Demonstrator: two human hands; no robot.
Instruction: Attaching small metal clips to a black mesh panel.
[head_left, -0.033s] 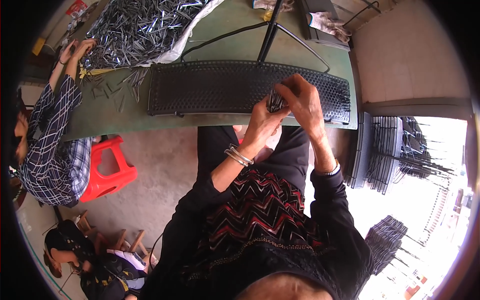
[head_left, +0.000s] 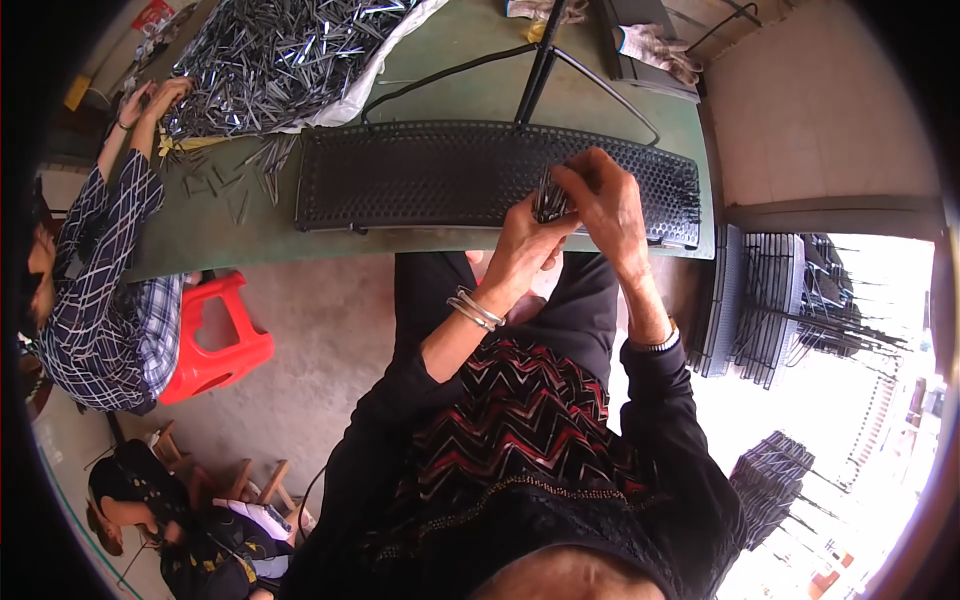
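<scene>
Now the left hand [head_left: 528, 240] clasps thin metal strips [head_left: 550, 203] over the black rack [head_left: 420, 180]; the right hand [head_left: 612, 207] touches them, though whether it pinches any I cannot tell.

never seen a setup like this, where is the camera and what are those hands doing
The view comes from a wide fisheye camera on a person's head, looking down, so straight edges bend. There is no machine arm: these are bare hands. The left hand holds a bundle of thin dark pieces, and the right hand has its fingers at the bundle. Both are near a black perforated rack on a green table. A heap of similar pieces lies at far left.
</scene>
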